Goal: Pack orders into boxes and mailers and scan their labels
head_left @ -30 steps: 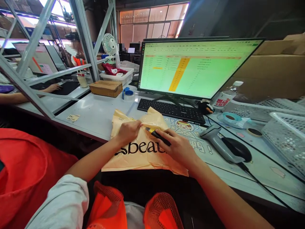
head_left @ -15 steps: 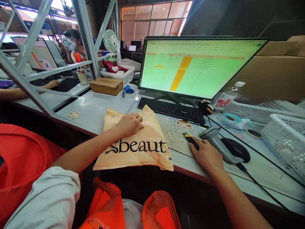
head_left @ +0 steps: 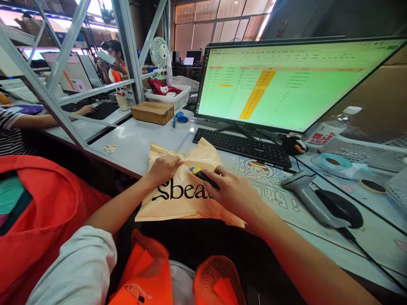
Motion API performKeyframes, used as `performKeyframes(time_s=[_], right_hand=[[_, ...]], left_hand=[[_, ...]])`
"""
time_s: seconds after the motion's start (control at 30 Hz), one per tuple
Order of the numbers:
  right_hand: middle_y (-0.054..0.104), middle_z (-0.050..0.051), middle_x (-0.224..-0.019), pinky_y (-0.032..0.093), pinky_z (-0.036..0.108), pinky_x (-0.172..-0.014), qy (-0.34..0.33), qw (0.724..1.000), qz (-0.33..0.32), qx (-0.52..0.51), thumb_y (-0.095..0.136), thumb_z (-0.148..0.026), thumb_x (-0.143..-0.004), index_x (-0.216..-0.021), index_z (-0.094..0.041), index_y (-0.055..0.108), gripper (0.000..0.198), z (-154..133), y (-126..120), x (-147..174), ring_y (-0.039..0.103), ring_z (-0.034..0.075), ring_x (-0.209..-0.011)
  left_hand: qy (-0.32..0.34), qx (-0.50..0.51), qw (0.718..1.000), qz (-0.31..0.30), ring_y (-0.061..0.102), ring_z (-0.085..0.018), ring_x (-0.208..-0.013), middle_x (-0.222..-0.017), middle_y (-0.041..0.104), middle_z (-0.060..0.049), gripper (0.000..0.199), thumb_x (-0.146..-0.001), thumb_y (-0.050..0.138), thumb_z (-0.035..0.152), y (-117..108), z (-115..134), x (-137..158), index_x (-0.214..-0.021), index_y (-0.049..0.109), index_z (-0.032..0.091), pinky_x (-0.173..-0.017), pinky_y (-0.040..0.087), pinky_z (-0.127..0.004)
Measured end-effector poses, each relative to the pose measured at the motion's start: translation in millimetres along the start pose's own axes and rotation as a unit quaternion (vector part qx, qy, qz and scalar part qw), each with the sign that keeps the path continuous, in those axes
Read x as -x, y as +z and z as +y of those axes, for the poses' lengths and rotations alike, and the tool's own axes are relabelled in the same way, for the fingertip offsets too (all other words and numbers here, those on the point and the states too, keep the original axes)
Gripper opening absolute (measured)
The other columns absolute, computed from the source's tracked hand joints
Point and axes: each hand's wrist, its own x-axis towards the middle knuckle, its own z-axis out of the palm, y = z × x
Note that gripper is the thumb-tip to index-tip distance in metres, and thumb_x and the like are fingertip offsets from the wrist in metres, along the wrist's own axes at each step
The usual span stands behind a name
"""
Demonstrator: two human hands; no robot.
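Observation:
A cream mailing bag with large black lettering lies on the desk in front of me, its near edge reaching past the desk's front edge. My left hand is closed on the bag's upper face, pinching a fold of it. In my right hand is a yellow and black utility knife, its tip pointing left, close to the pinched fold. Whether the blade touches the bag I cannot tell.
Behind the bag stand a black keyboard and a monitor. A barcode scanner and a black mouse lie at right. A cardboard box and blue tape sit at back left. A co-worker's hand is beyond the metal frame.
My right hand has brought the utility knife from the desk mat left over the bag. My left hand, earlier resting flatter on the bag, now pinches up a fold. The view has shifted slightly.

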Motion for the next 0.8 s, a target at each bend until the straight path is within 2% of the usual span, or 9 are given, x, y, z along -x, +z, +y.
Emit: performKeyframes(time_s=[0.1, 0.17, 0.3, 0.4, 0.47, 0.53, 0.6, 0.7, 0.8], right_hand=[[0.072, 0.010, -0.108, 0.030, 0.032, -0.060, 0.026, 0.999, -0.045, 0.010, 0.053, -0.042, -0.105, -0.133, -0.029, 0.073, 0.037, 0.0, -2.6, -19.4, 0.065, 0.022, -0.080], [0.072, 0.010, -0.109, 0.031, 0.034, -0.061, 0.087, 0.995, -0.049, 0.028, 0.052, -0.044, -0.105, -0.138, -0.033, 0.071, 0.040, 27.2, -8.9, -13.4, 0.064, 0.023, -0.080], [0.072, 0.018, -0.111, 0.036, 0.040, -0.062, 0.343, 0.933, -0.038, 0.106, 0.056, -0.046, -0.100, -0.138, -0.028, 0.073, 0.046, 121.8, -12.7, 37.3, 0.063, 0.028, -0.077], [0.071, 0.023, -0.118, 0.044, 0.046, -0.068, 0.392, 0.914, 0.004, 0.109, 0.053, -0.052, -0.099, -0.142, -0.025, 0.071, 0.054, 177.6, 12.5, 83.5, 0.068, 0.034, -0.086], [0.071, 0.024, -0.117, 0.049, 0.049, -0.073, 0.378, 0.921, -0.010, 0.097, 0.050, -0.051, -0.098, -0.142, -0.021, 0.070, 0.057, 191.7, 37.2, 104.3, 0.069, 0.037, -0.091], [0.072, 0.024, -0.111, 0.053, 0.053, -0.078, 0.354, 0.930, -0.017, 0.093, 0.046, -0.048, -0.098, -0.134, -0.017, 0.073, 0.055, 186.8, 56.6, 111.7, 0.070, 0.040, -0.094], [0.072, 0.026, -0.108, 0.055, 0.059, -0.083, 0.321, 0.943, 0.040, 0.082, 0.045, -0.047, -0.097, -0.123, -0.016, 0.077, 0.052, 164.7, 64.4, 104.5, 0.069, 0.042, -0.098], [0.073, 0.026, -0.115, 0.055, 0.062, -0.093, 0.186, 0.963, 0.195, -0.019, 0.046, -0.044, -0.100, -0.118, -0.015, 0.075, 0.045, 105.2, 62.7, 71.3, 0.070, 0.041, -0.106], [0.072, 0.014, -0.132, 0.053, 0.044, -0.109, 0.057, 0.977, 0.188, -0.083, 0.048, -0.042, -0.104, -0.132, -0.021, 0.069, 0.041, 37.2, 66.6, 23.7, 0.066, 0.027, -0.123]], left_hand=[[0.029, -0.029, 0.999, 0.011, 0.071, -0.025, -0.086, -0.087, 0.074, -0.010, 0.034, -0.112, 0.041, 0.030, 2.8, 5.1, -1.0, -0.092, 0.066, 0.018, -0.078, 0.049, -0.034], [0.035, -0.043, 0.998, -0.001, 0.071, -0.025, -0.086, -0.086, 0.074, -0.010, 0.035, -0.112, 0.041, 0.029, 1.0, 2.6, 0.9, -0.091, 0.066, 0.017, -0.076, 0.048, -0.035], [-0.015, -0.048, 0.998, -0.044, 0.073, -0.027, -0.090, -0.091, 0.076, -0.012, 0.036, -0.111, 0.041, 0.031, -11.0, -4.7, 3.8, -0.094, 0.068, 0.016, -0.075, 0.049, -0.037], [-0.026, -0.018, 0.997, -0.067, 0.073, -0.028, -0.097, -0.101, 0.077, -0.011, 0.036, -0.109, 0.047, 0.042, -23.9, 1.8, -5.8, -0.102, 0.070, 0.016, -0.079, 0.051, -0.038], [-0.010, 0.007, 0.997, -0.071, 0.072, -0.029, -0.107, -0.113, 0.077, -0.011, 0.037, -0.107, 0.053, 0.049, -30.5, 12.6, -18.1, -0.113, 0.071, 0.017, -0.084, 0.052, -0.038], [0.005, 0.018, 0.996, -0.091, 0.069, -0.029, -0.114, -0.120, 0.075, -0.011, 0.034, -0.106, 0.056, 0.046, -34.0, 24.7, -31.3, -0.117, 0.071, 0.018, -0.088, 0.052, -0.037], [0.003, 0.025, 0.992, -0.127, 0.070, -0.028, -0.112, -0.117, 0.076, -0.011, 0.027, -0.106, 0.057, 0.038, -34.5, 33.9, -41.7, -0.109, 0.073, 0.017, -0.086, 0.051, -0.036], [-0.023, 0.077, 0.986, -0.144, 0.071, -0.026, -0.098, -0.103, 0.079, -0.010, 0.026, -0.104, 0.057, 0.034, -32.2, 39.0, -48.8, -0.095, 0.075, 0.017, -0.079, 0.049, -0.034], [-0.020, 0.164, 0.977, -0.136, 0.070, -0.022, -0.089, -0.093, 0.079, -0.007, 0.027, -0.103, 0.057, 0.031, -27.3, 36.3, -48.7, -0.087, 0.075, 0.017, -0.077, 0.047, -0.031]])
